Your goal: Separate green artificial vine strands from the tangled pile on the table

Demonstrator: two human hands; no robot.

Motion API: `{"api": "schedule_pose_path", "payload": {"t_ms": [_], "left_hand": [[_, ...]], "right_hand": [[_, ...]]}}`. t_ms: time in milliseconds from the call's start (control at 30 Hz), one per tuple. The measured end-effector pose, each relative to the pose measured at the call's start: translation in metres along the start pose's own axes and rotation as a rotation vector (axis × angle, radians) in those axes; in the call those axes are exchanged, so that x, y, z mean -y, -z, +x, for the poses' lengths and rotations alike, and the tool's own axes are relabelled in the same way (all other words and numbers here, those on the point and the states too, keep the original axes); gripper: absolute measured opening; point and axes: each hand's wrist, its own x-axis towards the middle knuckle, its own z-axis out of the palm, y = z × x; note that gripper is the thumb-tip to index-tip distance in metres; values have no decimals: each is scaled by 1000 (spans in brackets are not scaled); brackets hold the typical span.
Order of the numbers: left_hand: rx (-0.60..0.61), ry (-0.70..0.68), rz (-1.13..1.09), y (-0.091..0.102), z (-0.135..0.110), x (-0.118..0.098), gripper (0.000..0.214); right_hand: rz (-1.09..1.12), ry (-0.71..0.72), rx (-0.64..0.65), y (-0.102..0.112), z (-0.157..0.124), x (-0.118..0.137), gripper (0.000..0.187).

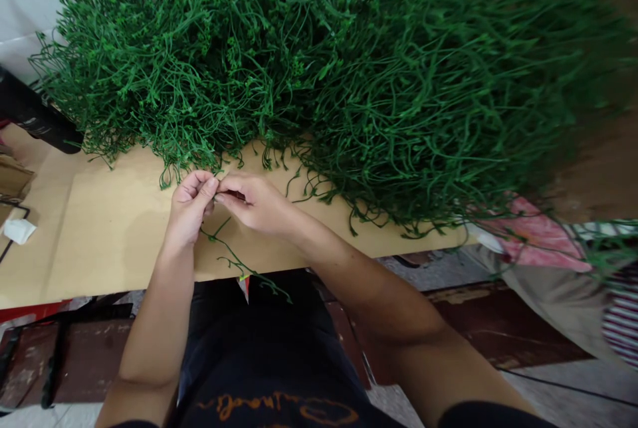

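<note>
Sprig (pixel 234 262): one thin green strand with small side shoots. Its loose end hangs past the near edge of the tan board (pixel 109 235) and its upper end is raised to the hands above the board's middle.
Left hand (pixel 189 209): over the board's middle, fingers curled in, with thumb and fingertips pinched on the sprig's upper end.
Right hand (pixel 256 202): just beside the left and touching it at the fingertips, also closed in a pinch on the same end. Something small and dark shows at the pinch, and I cannot tell what it is.
Handling: it is probably very light, limp and springy. It looks more likely to snag on other strands than to break.
Hold: the main stem near its end looks the best place, not the fine side shoots.
White scrap (pixel 20 230): just off the board's left end.
Green heap (pixel 349 69): a dense tangle of similar strands covering the board's far side, with tips trailing close to the hands.
Pink cloth (pixel 538 235): beyond the board's right end, below the heap.
</note>
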Motion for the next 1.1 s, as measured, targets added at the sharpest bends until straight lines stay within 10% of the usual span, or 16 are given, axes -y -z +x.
{"api": "schedule_pose_path", "payload": {"t_ms": [233, 433, 700, 1100], "left_hand": [[-114, -97, 79, 2, 3, 6, 28], [-460, -188, -47, 13, 10, -6, 27], [-128, -68, -173, 4, 0, -6, 27], [-186, -135, -88, 4, 4, -1, 21]], "right_hand": [[-97, 146, 11, 0, -3, 8, 24], [-38, 554, 472, -11, -29, 58, 16], [107, 134, -220, 25, -17, 39, 15], [-16, -80, -98, -22, 8, 8, 15]]}}
